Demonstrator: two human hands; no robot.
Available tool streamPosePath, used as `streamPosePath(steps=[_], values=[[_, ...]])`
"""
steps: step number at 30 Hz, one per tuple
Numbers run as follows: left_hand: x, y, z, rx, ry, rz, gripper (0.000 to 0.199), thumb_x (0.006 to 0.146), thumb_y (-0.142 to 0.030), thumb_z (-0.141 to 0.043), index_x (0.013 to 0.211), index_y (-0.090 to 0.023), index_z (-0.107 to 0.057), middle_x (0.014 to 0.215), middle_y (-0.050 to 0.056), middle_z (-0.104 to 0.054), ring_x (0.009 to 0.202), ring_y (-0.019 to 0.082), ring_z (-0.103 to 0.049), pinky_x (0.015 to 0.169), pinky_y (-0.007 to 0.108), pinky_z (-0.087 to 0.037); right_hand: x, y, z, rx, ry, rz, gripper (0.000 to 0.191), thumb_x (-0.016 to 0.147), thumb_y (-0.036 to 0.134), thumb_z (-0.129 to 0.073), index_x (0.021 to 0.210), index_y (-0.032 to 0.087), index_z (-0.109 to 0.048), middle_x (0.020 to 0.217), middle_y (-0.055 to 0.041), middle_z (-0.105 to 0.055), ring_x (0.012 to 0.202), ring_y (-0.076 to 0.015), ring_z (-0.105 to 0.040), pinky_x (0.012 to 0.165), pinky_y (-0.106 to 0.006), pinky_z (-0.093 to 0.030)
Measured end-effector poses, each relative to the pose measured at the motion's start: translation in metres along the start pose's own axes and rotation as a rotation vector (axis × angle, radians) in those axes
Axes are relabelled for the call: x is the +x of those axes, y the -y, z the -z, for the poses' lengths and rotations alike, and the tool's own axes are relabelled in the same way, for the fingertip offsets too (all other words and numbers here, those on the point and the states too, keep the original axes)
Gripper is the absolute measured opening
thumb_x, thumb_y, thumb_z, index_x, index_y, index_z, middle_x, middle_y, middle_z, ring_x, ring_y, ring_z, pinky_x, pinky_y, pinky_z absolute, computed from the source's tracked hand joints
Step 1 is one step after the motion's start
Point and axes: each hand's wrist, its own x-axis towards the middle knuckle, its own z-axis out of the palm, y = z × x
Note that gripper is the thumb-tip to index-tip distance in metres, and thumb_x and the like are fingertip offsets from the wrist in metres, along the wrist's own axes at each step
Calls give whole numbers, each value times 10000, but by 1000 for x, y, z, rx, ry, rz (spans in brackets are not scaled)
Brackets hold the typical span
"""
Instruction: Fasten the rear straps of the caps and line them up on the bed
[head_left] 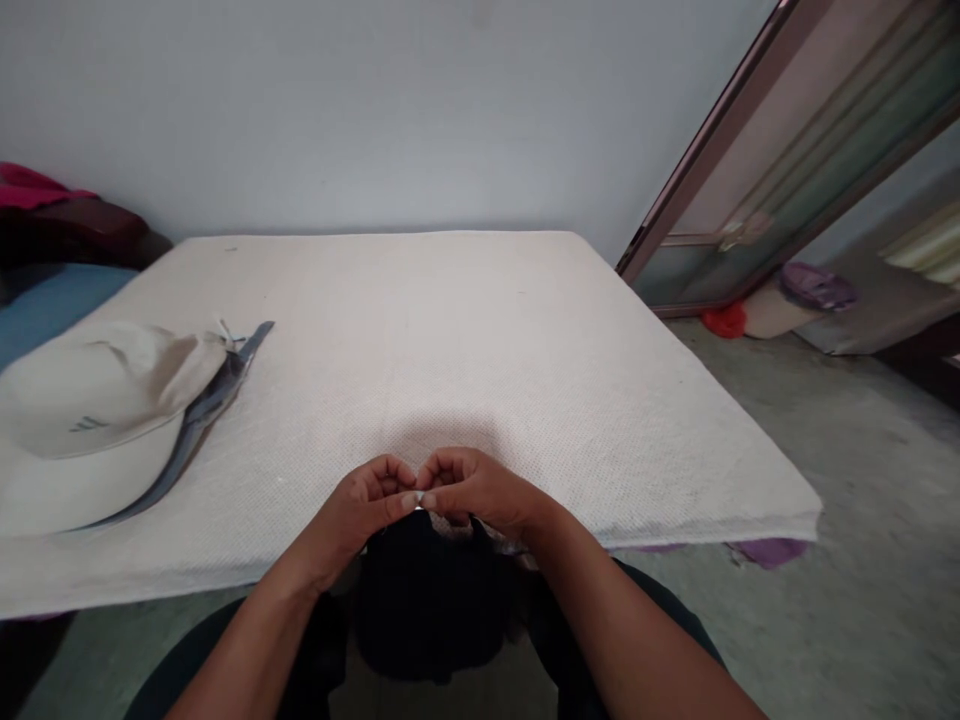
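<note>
Both hands meet at the front edge of the white padded table (450, 330). My left hand (379, 495) is closed, thumb and fingers pinched on a small whitish piece (421, 497). From the other side my right hand (465, 488) pinches at the same piece, fingertips almost touching the left ones. The piece is too small to name. Just below the hands hangs a black cloth item (435, 600), its top reaching up to the fingers; whether it is joined to the small piece cannot be made out.
Stacked pale caps (90, 420) with a grey brim lie at the table's left. Behind them are a blue item (60, 305) and a pink cloth (34, 188). A wall stands behind the table. On the right floor are a red bag (724, 320) and a purple item (817, 288), beside a framed glass door.
</note>
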Motion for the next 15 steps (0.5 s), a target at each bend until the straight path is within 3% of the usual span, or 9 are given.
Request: streamPosePath(steps=[10, 15], values=[[-4, -4, -2, -87, -27, 69, 144, 750, -271, -673, 853, -198, -602, 666, -37, -572, 531, 84, -483, 483, 186, -331, -3, 2, 3, 48, 21, 22, 133, 725, 155, -626, 854, 152, -593, 532, 64, -501, 451, -52, -414, 439, -184, -282], [-2, -3, -2, -98, 48, 59, 194, 735, -200, -697, 898, -193, -592, 809, 8, -651, 693, 119, -589, 619, 209, -416, -4, 2, 5, 46, 3, 45, 123, 747, 150, -599, 870, 148, -604, 559, 50, -519, 454, -51, -423, 439, -180, -287]])
